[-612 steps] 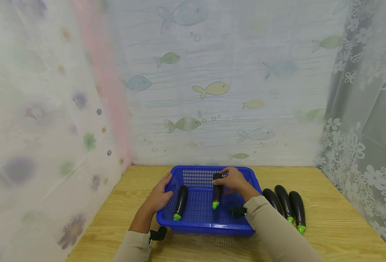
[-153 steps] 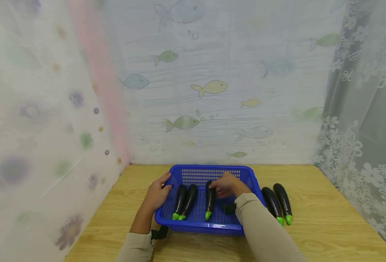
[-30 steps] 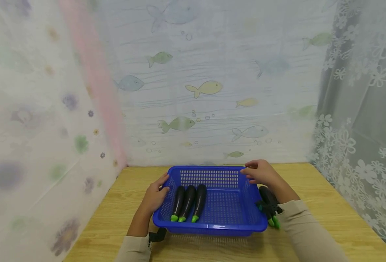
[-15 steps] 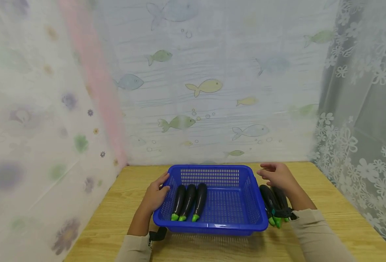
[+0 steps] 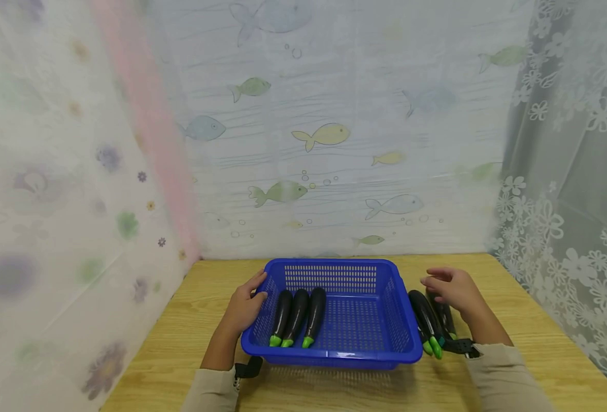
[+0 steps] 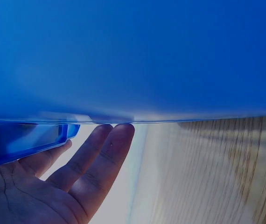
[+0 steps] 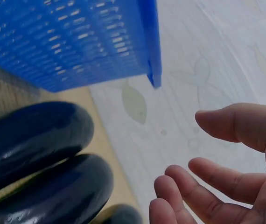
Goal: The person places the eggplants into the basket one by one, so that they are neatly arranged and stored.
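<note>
A blue plastic basket [image 5: 331, 356] stands on the table with three dark eggplants [image 5: 297, 317] side by side in its left half, green stem ends toward me. My left hand [image 5: 244, 306] holds the basket's left rim; in the left wrist view its fingers [image 6: 109, 163] reach up against the rim. Past the basket's right side lie three more eggplants [image 5: 426, 320]. Just above the rightmost one hovers my right hand [image 5: 455, 289], fingers loosely bent and spread. In the right wrist view nothing is between the right thumb [image 7: 235, 123] and fingers, and the eggplants [image 7: 72, 186] lie apart from them.
The wooden table [image 5: 520, 343] ends at a back curtain [image 5: 334, 217] printed with fish. A flowered curtain [image 5: 128, 257] hangs on the left, a grey one with white flowers [image 5: 582, 257] on the right. The basket's right wall stands close beside the loose eggplants.
Over the longer span the basket's eggplants went from one to three. In the last second my right hand moved right, from the basket's back right corner to over the loose eggplants. My left hand stayed.
</note>
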`<state>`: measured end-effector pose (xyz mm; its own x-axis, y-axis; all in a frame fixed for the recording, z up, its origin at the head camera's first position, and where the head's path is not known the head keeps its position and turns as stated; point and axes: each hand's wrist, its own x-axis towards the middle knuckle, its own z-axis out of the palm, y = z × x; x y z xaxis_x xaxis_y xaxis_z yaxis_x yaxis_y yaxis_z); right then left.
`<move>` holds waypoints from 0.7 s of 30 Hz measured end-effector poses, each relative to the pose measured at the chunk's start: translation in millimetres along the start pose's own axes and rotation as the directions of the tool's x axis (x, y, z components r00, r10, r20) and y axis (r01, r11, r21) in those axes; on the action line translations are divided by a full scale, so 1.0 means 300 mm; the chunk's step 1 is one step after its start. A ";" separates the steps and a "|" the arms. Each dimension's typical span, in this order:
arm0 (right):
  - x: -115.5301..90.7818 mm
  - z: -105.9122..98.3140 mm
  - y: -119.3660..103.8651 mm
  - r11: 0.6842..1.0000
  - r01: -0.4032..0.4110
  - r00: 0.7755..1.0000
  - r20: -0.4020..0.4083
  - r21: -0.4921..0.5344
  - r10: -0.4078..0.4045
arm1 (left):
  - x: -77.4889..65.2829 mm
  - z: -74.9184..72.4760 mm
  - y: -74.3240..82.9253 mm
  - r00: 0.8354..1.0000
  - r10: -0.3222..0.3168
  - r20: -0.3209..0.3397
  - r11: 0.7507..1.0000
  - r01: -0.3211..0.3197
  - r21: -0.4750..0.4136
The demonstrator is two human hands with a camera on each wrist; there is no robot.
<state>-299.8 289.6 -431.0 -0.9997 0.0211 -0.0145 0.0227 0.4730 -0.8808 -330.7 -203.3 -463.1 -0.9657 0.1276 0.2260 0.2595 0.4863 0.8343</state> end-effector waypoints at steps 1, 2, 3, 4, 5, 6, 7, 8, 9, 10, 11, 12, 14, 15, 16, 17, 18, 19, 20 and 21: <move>-0.002 -0.001 0.008 1.000 -0.006 1.000 -0.010 0.004 0.006 | 0.000 0.000 -0.001 1.000 0.005 -0.001 1.000 -0.005 0.002; -0.005 -0.002 0.016 1.000 -0.012 1.000 -0.025 0.013 0.013 | 0.000 0.000 -0.001 1.000 0.008 -0.001 1.000 -0.008 0.003; -0.007 -0.002 0.023 1.000 -0.017 0.999 -0.045 0.022 0.018 | 0.000 0.000 0.000 1.000 0.010 -0.001 1.000 -0.010 0.004; -0.008 -0.003 0.031 0.999 -0.023 0.998 -0.065 0.030 0.025 | 0.000 0.000 0.001 1.000 0.004 0.000 1.000 -0.004 0.000; -0.009 -0.003 0.038 0.999 -0.030 0.996 -0.087 0.041 0.033 | 0.000 -0.001 0.001 1.000 0.004 0.001 1.000 -0.004 0.001; -0.010 -0.002 0.045 0.998 -0.035 0.993 -0.108 0.048 0.040 | 0.001 -0.001 0.003 1.000 0.000 0.000 1.000 0.000 0.000; -0.009 -0.003 0.052 0.998 -0.039 0.991 -0.130 0.053 0.045 | 0.001 -0.001 0.004 1.000 -0.002 -0.002 1.000 0.002 0.005; -0.009 -0.004 0.059 0.997 -0.041 0.988 -0.146 0.058 0.049 | 0.000 -0.002 0.006 1.000 -0.007 -0.003 1.000 0.007 0.004; -0.009 -0.004 0.066 0.997 -0.045 0.986 -0.161 0.056 0.054 | 0.000 -0.002 0.008 1.000 -0.010 -0.004 1.000 0.010 0.006; -0.008 -0.005 0.073 0.997 -0.051 0.983 -0.172 0.050 0.058 | -0.001 -0.002 0.008 1.000 -0.005 -0.005 1.000 0.005 0.009; -0.008 -0.006 0.080 0.998 -0.054 0.982 -0.181 0.044 0.061 | -0.002 -0.002 0.009 1.000 -0.002 -0.005 1.000 0.002 0.011; -0.006 -0.006 0.088 0.998 -0.056 0.980 -0.189 0.040 0.063 | -0.002 -0.002 0.010 1.000 -0.001 -0.006 1.000 0.002 0.014; -0.005 -0.007 0.103 0.997 -0.070 0.977 -0.200 0.039 0.077 | -0.002 -0.002 0.010 1.000 0.003 -0.006 1.000 -0.002 0.020; -0.003 -0.006 0.111 0.996 -0.078 0.975 -0.206 0.035 0.083 | -0.003 -0.002 0.010 1.000 0.005 -0.006 1.000 -0.005 0.023; -0.001 -0.006 0.119 0.996 -0.087 0.973 -0.210 0.033 0.092 | -0.003 -0.002 0.010 1.000 0.006 -0.006 1.000 -0.006 0.024; 0.001 -0.005 0.127 0.995 -0.096 0.972 -0.214 0.031 0.100 | -0.003 -0.002 0.010 1.000 0.000 -0.006 1.000 0.000 0.024; 0.004 -0.004 0.135 0.994 -0.107 0.970 -0.217 0.026 0.110 | -0.003 -0.002 0.010 1.000 -0.004 -0.005 1.000 0.004 0.023; 0.007 -0.004 0.143 0.993 -0.116 0.969 -0.217 0.022 0.118 | -0.003 -0.002 0.010 1.000 -0.001 -0.005 1.000 0.001 0.024; 0.010 -0.004 0.151 0.992 -0.124 0.968 -0.219 0.014 0.124 | -0.003 -0.003 0.011 1.000 0.003 -0.004 1.000 -0.003 0.026; 0.013 -0.005 0.159 0.991 -0.133 0.967 -0.219 0.006 0.131 | -0.003 -0.003 0.011 1.000 0.000 -0.002 1.000 0.000 0.025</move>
<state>-302.6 313.5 -472.5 -0.9612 0.2748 -0.0256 0.1551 0.4608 -0.8739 -329.1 -202.7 -460.0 -0.9657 0.1258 0.2273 0.2595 0.5076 0.8216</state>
